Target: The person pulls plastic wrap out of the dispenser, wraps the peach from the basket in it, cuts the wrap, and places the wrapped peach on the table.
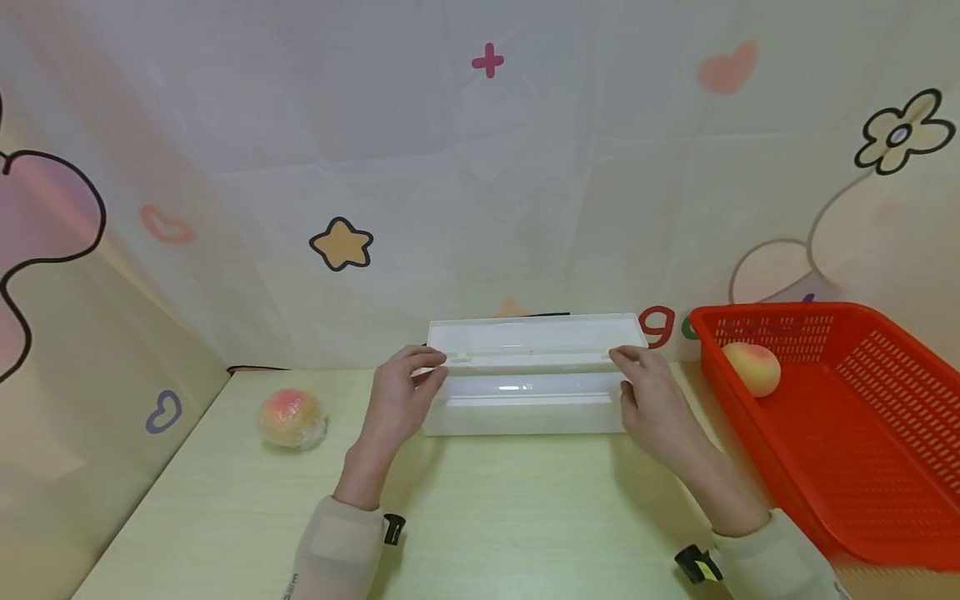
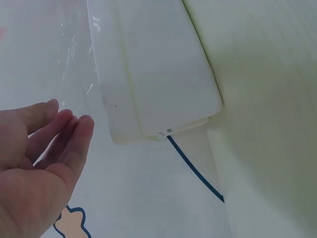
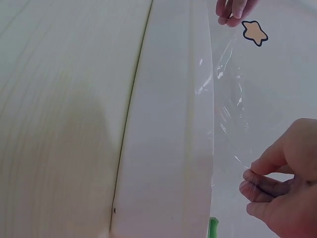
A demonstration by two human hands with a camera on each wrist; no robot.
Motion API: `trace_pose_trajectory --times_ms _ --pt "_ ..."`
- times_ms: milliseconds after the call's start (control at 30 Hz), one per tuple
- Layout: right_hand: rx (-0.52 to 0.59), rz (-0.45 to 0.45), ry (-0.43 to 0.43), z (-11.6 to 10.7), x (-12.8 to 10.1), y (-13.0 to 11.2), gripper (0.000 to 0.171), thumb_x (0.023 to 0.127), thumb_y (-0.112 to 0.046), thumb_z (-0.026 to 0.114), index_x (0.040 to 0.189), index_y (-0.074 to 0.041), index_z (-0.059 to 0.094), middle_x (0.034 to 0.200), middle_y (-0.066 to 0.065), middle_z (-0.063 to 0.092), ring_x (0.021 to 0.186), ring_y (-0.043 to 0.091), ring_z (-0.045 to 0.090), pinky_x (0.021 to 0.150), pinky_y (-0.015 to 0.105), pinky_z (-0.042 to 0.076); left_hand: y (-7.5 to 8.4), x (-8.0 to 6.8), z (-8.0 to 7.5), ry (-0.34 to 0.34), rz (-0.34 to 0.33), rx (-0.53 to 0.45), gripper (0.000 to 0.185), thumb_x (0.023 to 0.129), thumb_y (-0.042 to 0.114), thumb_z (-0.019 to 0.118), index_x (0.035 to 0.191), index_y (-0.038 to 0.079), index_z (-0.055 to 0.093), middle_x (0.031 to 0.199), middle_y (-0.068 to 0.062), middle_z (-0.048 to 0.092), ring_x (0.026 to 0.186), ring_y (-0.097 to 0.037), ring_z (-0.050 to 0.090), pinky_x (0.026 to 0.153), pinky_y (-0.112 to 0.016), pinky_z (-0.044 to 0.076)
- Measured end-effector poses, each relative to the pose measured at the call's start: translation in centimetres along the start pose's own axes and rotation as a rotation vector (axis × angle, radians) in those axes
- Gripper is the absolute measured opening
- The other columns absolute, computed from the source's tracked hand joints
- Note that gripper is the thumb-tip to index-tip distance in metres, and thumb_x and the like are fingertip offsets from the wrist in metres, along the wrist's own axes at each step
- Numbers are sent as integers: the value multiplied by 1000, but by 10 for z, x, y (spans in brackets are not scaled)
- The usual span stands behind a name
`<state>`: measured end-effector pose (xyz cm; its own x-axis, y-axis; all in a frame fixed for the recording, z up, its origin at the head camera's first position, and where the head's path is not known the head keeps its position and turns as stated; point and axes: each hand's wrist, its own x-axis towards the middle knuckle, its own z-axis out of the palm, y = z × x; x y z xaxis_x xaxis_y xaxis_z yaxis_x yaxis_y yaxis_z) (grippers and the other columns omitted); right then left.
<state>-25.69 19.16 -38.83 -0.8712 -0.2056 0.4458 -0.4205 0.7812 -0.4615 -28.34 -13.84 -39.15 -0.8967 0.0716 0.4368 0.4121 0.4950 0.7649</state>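
A long white cling-film dispenser box (image 1: 528,412) lies across the table with its lid (image 1: 534,333) open towards the wall. My left hand (image 1: 415,377) pinches the clear film at the box's left end. My right hand (image 1: 636,372) pinches it at the right end. In the left wrist view my left hand's fingertips (image 2: 74,130) meet at the film's (image 2: 74,59) edge beside the box (image 2: 153,74). The right wrist view shows my right hand (image 3: 277,186) pinching the stretched film (image 3: 230,109) next to the box (image 3: 168,139).
A film-wrapped peach (image 1: 291,418) sits on the table left of the box. A red plastic basket (image 1: 862,433) at the right holds one bare peach (image 1: 752,367). A patterned cloth backdrop closes off the back and left sides. Pale table surface (image 1: 517,508) lies in front.
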Motion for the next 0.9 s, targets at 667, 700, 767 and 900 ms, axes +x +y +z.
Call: trace_pose_trajectory --times_ms 667,700,767,900 --pt "0 -59 220 0 3 2 33 85 18 68 116 9 70 115 26 67 105 44 59 89 56 54 4 1 -3 100 16 53 19 88 -1 80 106 1 76 86 -6 73 80 -21 69 74 -32 57" --pt "-7 -60 230 0 3 2 31 84 18 69 114 9 70 113 25 68 103 43 60 86 55 55 4 1 -3 96 22 54 18 88 -1 80 106 1 77 87 -6 73 80 -22 70 74 -32 57" --pt "-18 -57 247 1 3 4 29 83 19 72 110 8 71 108 24 70 98 41 62 84 54 56 4 1 -3 85 27 58 14 89 0 79 103 1 78 88 -6 74 81 -22 70 74 -33 57" --pt "-29 -42 273 2 4 5 28 81 19 75 106 7 70 101 23 71 90 38 64 80 53 58 4 1 -4 64 22 71 6 90 1 79 96 2 78 88 -5 74 81 -21 70 74 -33 57"
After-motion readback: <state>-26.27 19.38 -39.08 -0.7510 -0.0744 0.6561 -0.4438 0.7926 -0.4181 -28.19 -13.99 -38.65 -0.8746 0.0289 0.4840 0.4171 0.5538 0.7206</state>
